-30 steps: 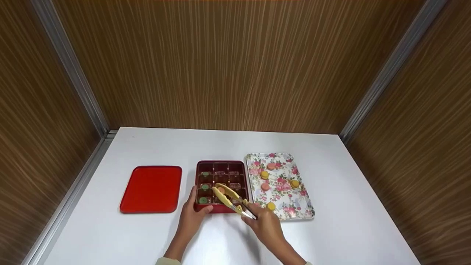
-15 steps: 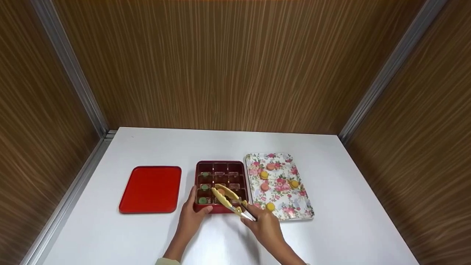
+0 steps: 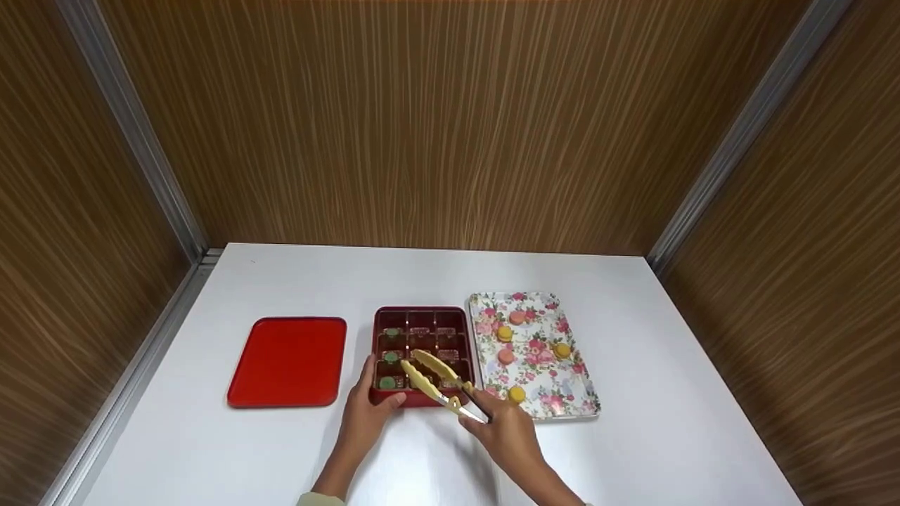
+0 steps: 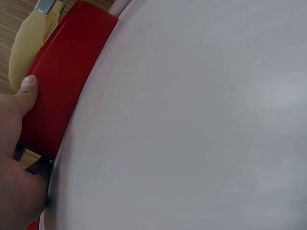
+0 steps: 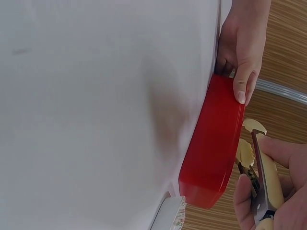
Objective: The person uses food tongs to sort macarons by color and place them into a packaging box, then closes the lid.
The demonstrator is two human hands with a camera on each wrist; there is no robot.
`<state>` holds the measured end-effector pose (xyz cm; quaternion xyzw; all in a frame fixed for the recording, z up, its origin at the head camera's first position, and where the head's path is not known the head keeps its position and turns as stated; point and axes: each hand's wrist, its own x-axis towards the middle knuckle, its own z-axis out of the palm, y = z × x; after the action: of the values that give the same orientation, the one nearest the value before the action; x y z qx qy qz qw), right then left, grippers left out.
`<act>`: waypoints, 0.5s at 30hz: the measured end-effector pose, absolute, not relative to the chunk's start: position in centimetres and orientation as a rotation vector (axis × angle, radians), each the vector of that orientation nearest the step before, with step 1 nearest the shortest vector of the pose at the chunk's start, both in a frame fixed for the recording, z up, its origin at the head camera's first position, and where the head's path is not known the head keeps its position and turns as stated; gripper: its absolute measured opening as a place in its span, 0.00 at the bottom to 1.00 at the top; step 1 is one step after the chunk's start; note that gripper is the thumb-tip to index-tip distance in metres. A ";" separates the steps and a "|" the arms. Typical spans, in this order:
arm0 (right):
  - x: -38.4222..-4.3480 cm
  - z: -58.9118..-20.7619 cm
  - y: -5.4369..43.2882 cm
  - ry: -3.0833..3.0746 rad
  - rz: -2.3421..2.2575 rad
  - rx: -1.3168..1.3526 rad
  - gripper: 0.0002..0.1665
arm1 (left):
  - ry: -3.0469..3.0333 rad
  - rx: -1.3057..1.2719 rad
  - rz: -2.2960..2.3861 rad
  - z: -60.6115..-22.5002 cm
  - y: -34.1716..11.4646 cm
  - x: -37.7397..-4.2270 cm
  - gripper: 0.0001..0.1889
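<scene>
Head: Box [image 3: 422,400] on table [image 3: 633,422], just beside flowered tray [image 3: 541,379]. Left hand [image 3: 367,414] grips its near left corner; right hand [image 3: 512,427] grasps tongs [image 3: 424,383], tips parted over it. Left wrist: Thumb [image 4: 28,91] against box wall. Right wrist: Right fingers [image 5: 243,194] around tongs.

Here's the white table [image 3: 647,450], spreading across the lower half of the head view, far edge running right along mid-frame, a bright sheen glowing near the bottom centre! Out in the lower left of the frame lies the flat red piece [image 3: 288,362], rounded at the corners, thinly rimmed in dark and well apart from the rest. Swing over just below centre and there sits the red box [image 3: 420,399], flat on its base, and right beside it, right of centre, the flowered tray [image 3: 554,383], the longest of the three!
</scene>
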<state>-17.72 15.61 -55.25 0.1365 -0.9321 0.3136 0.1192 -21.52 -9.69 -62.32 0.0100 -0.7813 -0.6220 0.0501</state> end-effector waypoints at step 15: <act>-17.7 -55.0 16.6 -2.712 0.872 0.379 0.27 | -2.386 0.040 -1.894 -62.3 -9.7 -21.6 0.53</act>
<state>-17.71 16.61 -54.97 0.1306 -0.9353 0.3006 0.1335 -21.61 -9.72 -62.35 0.0131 -0.7822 -0.6211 0.0475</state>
